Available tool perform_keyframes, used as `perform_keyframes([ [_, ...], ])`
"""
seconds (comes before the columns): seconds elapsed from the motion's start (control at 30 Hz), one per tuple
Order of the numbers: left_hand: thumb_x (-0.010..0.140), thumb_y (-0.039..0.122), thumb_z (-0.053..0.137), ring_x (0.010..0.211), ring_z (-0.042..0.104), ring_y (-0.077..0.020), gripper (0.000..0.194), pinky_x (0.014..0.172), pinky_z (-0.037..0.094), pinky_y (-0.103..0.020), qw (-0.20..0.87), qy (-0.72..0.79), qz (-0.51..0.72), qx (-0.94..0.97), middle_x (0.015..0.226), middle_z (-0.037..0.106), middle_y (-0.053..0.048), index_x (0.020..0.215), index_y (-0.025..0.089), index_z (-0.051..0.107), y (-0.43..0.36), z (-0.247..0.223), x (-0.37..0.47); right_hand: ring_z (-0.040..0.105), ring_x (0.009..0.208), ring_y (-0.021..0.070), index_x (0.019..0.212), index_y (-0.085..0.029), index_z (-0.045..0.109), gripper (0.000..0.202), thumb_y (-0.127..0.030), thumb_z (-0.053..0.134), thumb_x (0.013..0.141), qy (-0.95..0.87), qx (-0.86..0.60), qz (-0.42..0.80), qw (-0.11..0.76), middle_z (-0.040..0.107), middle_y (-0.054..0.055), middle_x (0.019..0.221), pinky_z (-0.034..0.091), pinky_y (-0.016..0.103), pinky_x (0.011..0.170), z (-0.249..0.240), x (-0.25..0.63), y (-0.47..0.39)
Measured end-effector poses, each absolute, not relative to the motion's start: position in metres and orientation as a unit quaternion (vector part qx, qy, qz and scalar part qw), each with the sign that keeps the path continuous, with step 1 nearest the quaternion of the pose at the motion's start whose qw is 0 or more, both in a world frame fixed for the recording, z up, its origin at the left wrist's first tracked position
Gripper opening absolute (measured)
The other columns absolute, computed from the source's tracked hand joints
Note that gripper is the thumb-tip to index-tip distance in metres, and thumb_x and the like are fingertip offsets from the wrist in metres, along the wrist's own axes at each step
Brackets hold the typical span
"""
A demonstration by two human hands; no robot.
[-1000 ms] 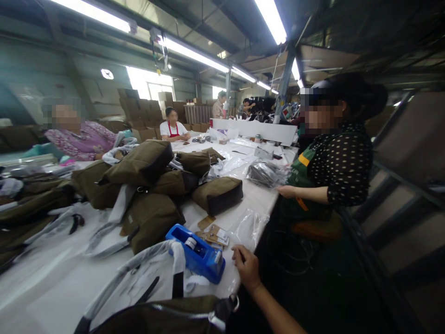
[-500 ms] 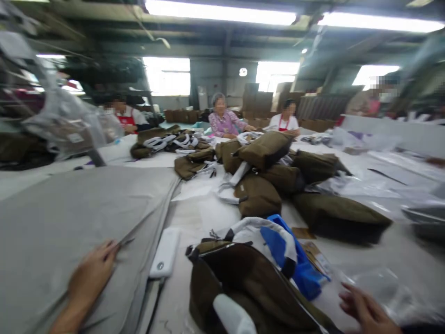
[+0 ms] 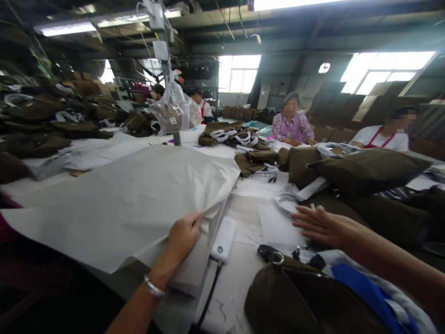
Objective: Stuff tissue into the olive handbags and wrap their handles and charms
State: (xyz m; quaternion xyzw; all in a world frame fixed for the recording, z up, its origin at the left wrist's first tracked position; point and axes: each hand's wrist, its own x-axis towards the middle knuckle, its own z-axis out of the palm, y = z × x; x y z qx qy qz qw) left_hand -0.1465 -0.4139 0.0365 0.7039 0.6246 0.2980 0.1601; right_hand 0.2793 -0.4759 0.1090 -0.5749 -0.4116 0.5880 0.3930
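Observation:
My left hand (image 3: 184,237) pinches the right edge of a large grey-white sheet (image 3: 125,199), the top one of a stack, and its near edge is lifted. Whether the sheet is paper or thin plastic I cannot tell. Stretched out above the table, my right hand (image 3: 318,225) has its fingers extended and holds nothing. Below it lies an olive-brown bag (image 3: 278,297) with a zipper and a metal ring. Blue material (image 3: 361,292) and a pale wrapped strap rest on the bag, partly hidden by my right forearm.
A white power bank (image 3: 223,239) with a black cable lies right of the stack. More olive bags (image 3: 368,169) are heaped at the right and far left. A post with a hanging plastic bag (image 3: 175,109) stands behind the sheets. Several co-workers sit across the table.
The view has turned left. My left hand now lifts the top sheet's edge. My right hand has moved from beside the open bag to above it, reaching forward and left.

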Motion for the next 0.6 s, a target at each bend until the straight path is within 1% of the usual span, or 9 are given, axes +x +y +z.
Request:
perform_keyframes([
  [0.13,0.101,0.031,0.049,0.115,0.069,-0.0216,0.033,0.101,0.05,-0.029,0.189,0.584,0.324,0.72,0.122,0.074,-0.005,0.12,0.023,0.074,-0.445,0.047,-0.119,0.067,0.119,0.0302,0.128,-0.008,0.059,0.07,-0.067,0.058,0.091,-0.357,-0.537,0.717,0.263,0.066,0.022,0.131,0.057,0.04,0.103,0.113,0.184,-0.392],
  [0.23,0.1,0.027,0.05,0.106,0.071,-0.0238,0.029,0.097,0.052,-0.032,0.233,0.51,0.331,0.759,0.113,0.077,-0.007,0.116,0.022,0.074,-0.473,0.052,-0.094,0.072,0.107,0.0285,0.123,-0.007,0.062,0.066,-0.066,0.053,0.095,-0.358,-0.486,0.769,0.211,0.074,0.02,0.113,0.058,0.041,0.099,0.1,0.132,-0.367],
  [0.3,0.099,0.027,0.052,0.102,0.072,-0.0237,0.027,0.093,0.054,-0.03,0.271,0.435,0.298,0.805,0.109,0.077,-0.007,0.117,0.021,0.072,-0.486,0.054,-0.082,0.076,0.094,0.0269,0.119,-0.007,0.065,0.054,-0.056,0.058,0.097,-0.358,-0.502,0.759,0.209,0.077,0.017,0.101,0.061,0.038,0.091,0.089,0.109,-0.36],
  [0.4,0.101,0.036,0.054,0.108,0.072,-0.0201,0.033,0.095,0.053,-0.023,0.318,0.324,0.26,0.852,0.118,0.076,-0.004,0.128,0.024,0.068,-0.483,0.061,-0.091,0.075,0.071,0.023,0.113,-0.005,0.067,0.029,-0.027,0.066,0.094,-0.352,-0.57,0.713,0.204,0.078,0.015,0.086,0.063,0.032,0.073,0.073,0.096,-0.355],
  [0.47,0.103,0.041,0.049,0.114,0.069,-0.0153,0.036,0.101,0.049,-0.019,0.287,0.368,0.256,0.846,0.125,0.073,0.001,0.13,0.027,0.067,-0.459,0.068,-0.123,0.074,0.065,0.0216,0.112,-0.006,0.066,0.023,-0.016,0.066,0.092,-0.355,-0.594,0.693,0.205,0.078,0.014,0.081,0.062,0.029,0.065,0.065,0.103,-0.353],
  [0.5,0.102,0.042,0.05,0.119,0.067,-0.0138,0.036,0.104,0.046,-0.017,0.243,0.436,0.256,0.828,0.128,0.072,0.002,0.13,0.027,0.068,-0.441,0.072,-0.146,0.074,0.064,0.0216,0.112,-0.006,0.066,0.023,-0.015,0.067,0.091,-0.357,-0.602,0.683,0.209,0.078,0.013,0.08,0.061,0.028,0.063,0.061,0.11,-0.353],
  [0.53,0.101,0.044,0.053,0.125,0.062,-0.0122,0.035,0.109,0.042,-0.017,0.163,0.544,0.236,0.788,0.134,0.068,0.006,0.131,0.032,0.067,-0.421,0.075,-0.174,0.074,0.065,0.0219,0.11,-0.007,0.066,0.023,-0.016,0.07,0.089,-0.361,-0.61,0.673,0.212,0.078,0.014,0.08,0.061,0.028,0.062,0.058,0.12,-0.353],
  [0.57,0.1,0.041,0.054,0.135,0.054,-0.0154,0.039,0.117,0.035,-0.022,0.122,0.61,0.231,0.748,0.144,0.061,0.002,0.135,0.028,0.064,-0.399,0.078,-0.205,0.074,0.065,0.0224,0.108,-0.007,0.066,0.024,-0.016,0.073,0.087,-0.366,-0.618,0.663,0.212,0.078,0.014,0.08,0.061,0.028,0.062,0.056,0.13,-0.354],
  [0.6,0.099,0.037,0.053,0.144,0.044,-0.0202,0.045,0.123,0.028,-0.03,0.093,0.658,0.229,0.712,0.153,0.052,-0.006,0.141,0.021,0.059,-0.377,0.079,-0.238,0.075,0.066,0.023,0.104,-0.008,0.067,0.024,-0.016,0.076,0.083,-0.368,-0.623,0.657,0.209,0.078,0.014,0.08,0.061,0.029,0.062,0.053,0.141,-0.355],
])
